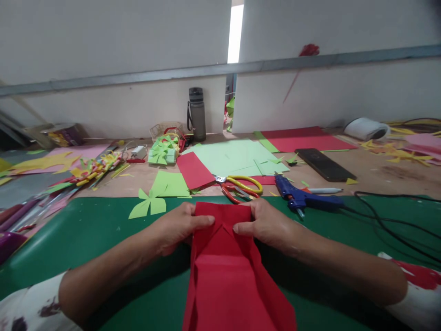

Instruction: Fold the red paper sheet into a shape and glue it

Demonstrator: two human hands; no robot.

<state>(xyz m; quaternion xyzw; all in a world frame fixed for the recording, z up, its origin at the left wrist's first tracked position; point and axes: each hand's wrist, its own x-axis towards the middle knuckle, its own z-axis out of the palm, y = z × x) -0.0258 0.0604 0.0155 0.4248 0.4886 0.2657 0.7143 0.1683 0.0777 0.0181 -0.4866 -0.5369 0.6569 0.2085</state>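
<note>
A folded sheet of red paper (223, 276) stretches from the middle of the view down past its lower edge, with creases along both sides and a small V-shaped fold near the top. My left hand (181, 225) grips its upper left edge, thumb on top and fingers tucked behind. On the upper right edge my right hand (272, 225) does the same, its thumb beside the V. Just beyond the paper lie scissors (237, 184) with yellow and red handles. A blue glue gun (306, 197) rests to their right.
Green mat (113, 230) covers the near table. Behind it are pale green sheets (230, 154), red sheets (303, 138), a black phone (324, 164) and a grey bottle (197, 115). Paper leaves (148, 205) lie left of centre. A black cable (379, 218) runs across the right side.
</note>
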